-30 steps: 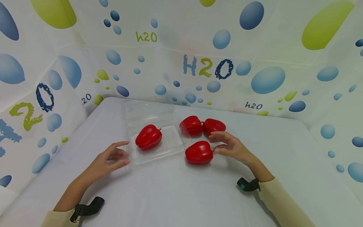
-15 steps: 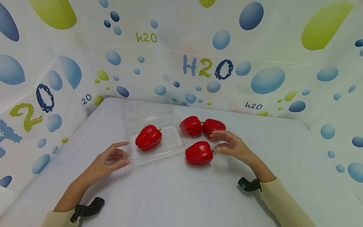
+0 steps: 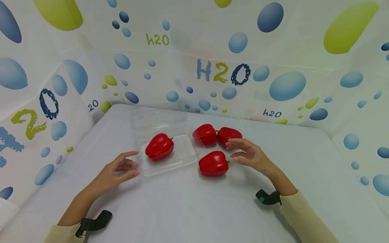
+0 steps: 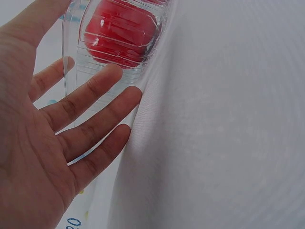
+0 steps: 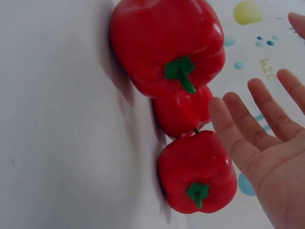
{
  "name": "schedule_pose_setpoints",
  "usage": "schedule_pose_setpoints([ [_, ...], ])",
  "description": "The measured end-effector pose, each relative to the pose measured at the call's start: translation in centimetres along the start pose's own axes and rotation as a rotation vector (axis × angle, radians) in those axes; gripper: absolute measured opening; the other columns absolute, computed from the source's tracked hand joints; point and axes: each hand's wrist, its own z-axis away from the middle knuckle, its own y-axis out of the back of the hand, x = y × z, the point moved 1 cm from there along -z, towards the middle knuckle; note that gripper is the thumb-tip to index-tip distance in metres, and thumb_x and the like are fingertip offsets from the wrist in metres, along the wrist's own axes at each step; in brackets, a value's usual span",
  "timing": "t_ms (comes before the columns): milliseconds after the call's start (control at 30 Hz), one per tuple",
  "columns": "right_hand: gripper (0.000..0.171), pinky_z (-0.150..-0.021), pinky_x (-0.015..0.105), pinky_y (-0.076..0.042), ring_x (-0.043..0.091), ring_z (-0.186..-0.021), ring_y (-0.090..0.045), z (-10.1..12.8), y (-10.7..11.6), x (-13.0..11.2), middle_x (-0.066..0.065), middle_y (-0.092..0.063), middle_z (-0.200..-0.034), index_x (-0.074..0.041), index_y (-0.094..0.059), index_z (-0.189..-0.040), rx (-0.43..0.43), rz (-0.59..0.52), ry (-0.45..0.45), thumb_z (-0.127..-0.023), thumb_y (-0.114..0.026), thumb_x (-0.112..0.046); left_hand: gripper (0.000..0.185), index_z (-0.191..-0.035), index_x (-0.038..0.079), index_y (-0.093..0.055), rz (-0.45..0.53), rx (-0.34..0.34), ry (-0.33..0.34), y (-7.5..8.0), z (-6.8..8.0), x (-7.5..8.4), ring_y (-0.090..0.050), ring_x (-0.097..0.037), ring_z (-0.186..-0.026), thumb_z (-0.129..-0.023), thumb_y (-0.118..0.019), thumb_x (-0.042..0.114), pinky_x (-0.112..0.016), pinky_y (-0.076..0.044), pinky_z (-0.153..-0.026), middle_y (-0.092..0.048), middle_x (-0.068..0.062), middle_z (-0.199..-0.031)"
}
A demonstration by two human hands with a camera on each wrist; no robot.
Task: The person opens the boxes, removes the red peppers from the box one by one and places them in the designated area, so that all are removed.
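A clear plastic clamshell box [image 3: 170, 165] lies with its lid raised at the back, and one red bell pepper [image 3: 159, 147] sits inside it. At the box's left side is my left hand [image 3: 117, 170], fingers spread and relaxed, fingertips right at the wall; in the left wrist view the hand [image 4: 62, 119] holds nothing. My right hand [image 3: 250, 155] hovers with loose fingers beside the front red bell pepper [image 3: 213, 164], near its green stem. Behind that one, two more red bell peppers [image 3: 205, 135] lie close together. The right wrist view shows the right hand [image 5: 267, 138] holding nothing.
A white cloth [image 3: 188, 209] covers the table. Behind and at the left rises a white curtain [image 3: 194, 40] printed with blue and green drops. Each wrist wears a black camera mount, such as the right mount [image 3: 268, 197].
My right hand has drifted slightly up and to the right, away from the front pepper's stem. The left hand, box and peppers stay where they were.
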Motion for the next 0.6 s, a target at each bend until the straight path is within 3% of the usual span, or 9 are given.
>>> schedule_pose_setpoints([
  [233,0.059,-0.088,0.030,-0.051,0.035,-0.119,-0.048,-0.09,-0.32,-0.38,0.017,-0.044,-0.135,0.002,-0.037,-0.134,-0.014,-0.019,0.006,-0.081,-0.062,0.007,0.060,-0.137,0.019,-0.040,0.012,-0.004,-0.008,0.00,0.10,0.32,-0.057,0.001,-0.092,-0.085,-0.068,0.027,-0.018,-0.049,-0.082,-0.063,0.000,-0.103],
  [600,0.056,-0.088,0.031,-0.051,0.039,-0.118,-0.047,-0.34,-0.96,-0.84,0.019,-0.045,-0.133,0.000,-0.041,-0.132,-0.036,-0.017,0.026,-0.081,-0.064,0.003,0.060,-0.138,0.020,-0.039,0.017,-0.015,0.016,0.07,0.07,0.32,-0.057,-0.001,-0.094,-0.085,-0.067,0.029,-0.019,-0.048,-0.083,-0.063,0.000,-0.105],
])
